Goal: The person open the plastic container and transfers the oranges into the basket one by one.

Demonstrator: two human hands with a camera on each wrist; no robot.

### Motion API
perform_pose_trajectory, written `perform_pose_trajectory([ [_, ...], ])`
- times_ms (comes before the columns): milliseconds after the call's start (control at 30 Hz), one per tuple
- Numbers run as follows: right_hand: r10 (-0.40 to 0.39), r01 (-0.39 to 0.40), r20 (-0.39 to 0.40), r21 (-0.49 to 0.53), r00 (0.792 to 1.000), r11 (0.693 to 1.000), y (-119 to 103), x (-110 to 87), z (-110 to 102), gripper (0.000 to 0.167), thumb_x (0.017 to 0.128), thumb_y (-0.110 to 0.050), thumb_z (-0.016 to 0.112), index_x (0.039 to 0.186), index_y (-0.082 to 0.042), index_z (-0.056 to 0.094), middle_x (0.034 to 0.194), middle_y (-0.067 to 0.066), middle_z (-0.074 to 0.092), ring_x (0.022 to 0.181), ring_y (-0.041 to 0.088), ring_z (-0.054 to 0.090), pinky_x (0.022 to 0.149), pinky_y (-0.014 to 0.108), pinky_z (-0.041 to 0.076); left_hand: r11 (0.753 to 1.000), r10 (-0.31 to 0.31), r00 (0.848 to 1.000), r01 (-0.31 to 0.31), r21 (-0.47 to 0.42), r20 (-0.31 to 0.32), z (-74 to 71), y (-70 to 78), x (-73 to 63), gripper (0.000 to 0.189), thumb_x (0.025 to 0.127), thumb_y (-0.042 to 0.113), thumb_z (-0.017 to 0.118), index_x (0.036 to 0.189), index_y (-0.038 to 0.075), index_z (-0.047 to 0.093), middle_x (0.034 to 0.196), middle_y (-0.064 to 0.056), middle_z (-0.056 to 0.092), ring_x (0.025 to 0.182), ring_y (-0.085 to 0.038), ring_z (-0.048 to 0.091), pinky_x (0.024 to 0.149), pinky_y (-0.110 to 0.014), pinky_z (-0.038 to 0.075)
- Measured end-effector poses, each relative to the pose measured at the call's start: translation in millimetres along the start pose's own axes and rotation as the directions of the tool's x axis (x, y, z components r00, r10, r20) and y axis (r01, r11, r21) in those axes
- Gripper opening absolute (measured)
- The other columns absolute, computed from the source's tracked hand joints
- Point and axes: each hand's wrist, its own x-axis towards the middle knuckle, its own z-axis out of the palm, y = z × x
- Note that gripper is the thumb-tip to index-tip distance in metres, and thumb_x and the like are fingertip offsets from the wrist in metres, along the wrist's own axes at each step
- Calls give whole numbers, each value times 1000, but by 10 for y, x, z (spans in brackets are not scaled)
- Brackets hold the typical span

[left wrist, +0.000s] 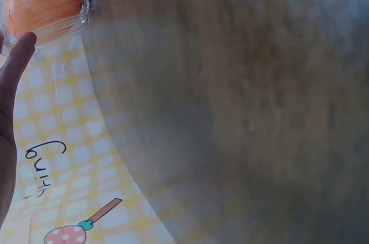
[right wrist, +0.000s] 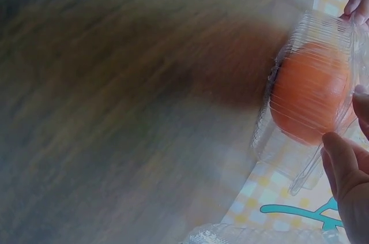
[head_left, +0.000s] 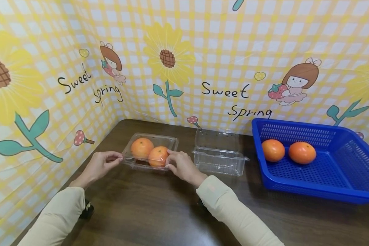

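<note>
A clear plastic clamshell box (head_left: 164, 139) stands on the table at centre left in the head view, its lid lying over two oranges (head_left: 142, 148). My left hand (head_left: 99, 165) pinches the box's near left corner between thumb and fingers. At the near right side, my right hand (head_left: 184, 165) grips the rim, with its thumb low and fingers at the lid's edge. The right wrist view shows one orange (right wrist: 311, 94) through the ribbed plastic wall, fingertips (right wrist: 334, 143) right at the rim. In the left wrist view, the thumb (left wrist: 23, 51) touches the box's edge.
A second clear box (head_left: 218, 160) stands with its lid raised, right of the first. Farther right, a blue plastic basket (head_left: 313, 186) holds two oranges (head_left: 302, 152). A yellow checked cloth (head_left: 221, 51) backs the dark wooden table (head_left: 135, 212).
</note>
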Motion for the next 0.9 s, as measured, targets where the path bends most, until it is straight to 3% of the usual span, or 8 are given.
perform_pose_trajectory([
  [267, -3, 3, -18, 11, 1000, 1000, -6, -4, -13, 10, 80, -14, 65, 72, -13, 60, 125, 11, 49, 98, 29, 55, 80, 39, 44, 989, -123, 992, 125, -78, 31, -29, -34, -2, 11, 81, 8, 63, 86, -1, 67, 83, -15, 67, 72, 2, 59, 59, -14, 48],
  [333, -6, 6, -22, 3, 1000, 1000, 0, -8, -16, 10, 80, -15, 65, 72, -13, 59, 125, 11, 49, 97, 28, 55, 78, 39, 45, 989, -115, 992, 119, -89, 53, -38, -43, 6, 10, 81, 7, 63, 86, -1, 67, 84, -14, 66, 73, 2, 59, 60, -15, 49],
  [567, -11, 11, -20, 17, 1000, 1000, 17, -10, -20, 10, 80, -13, 65, 72, -13, 59, 125, 11, 49, 96, 28, 56, 77, 40, 45, 997, 1, 996, 5, -75, 86, -67, -37, 32, 8, 78, -1, 63, 85, 4, 66, 89, -12, 64, 79, -11, 61, 68, -16, 48],
  [767, -16, 16, -21, 22, 1000, 1000, 20, -10, -19, 11, 80, -14, 65, 72, -13, 58, 125, 11, 49, 98, 29, 55, 80, 40, 44, 1000, 4, 997, -2, -31, 73, -61, -13, 54, 8, 75, 2, 68, 77, 9, 65, 99, -14, 60, 89, -13, 55, 74, -10, 43],
  [900, -19, 19, -21, 28, 1000, 999, 13, -14, -22, 11, 80, -13, 65, 72, -13, 58, 125, 12, 49, 99, 29, 54, 82, 40, 43, 1000, 8, 998, -6, -27, 68, -54, -2, 59, 9, 74, 1, 69, 76, 9, 65, 100, -17, 60, 90, -23, 56, 76, -11, 43],
])
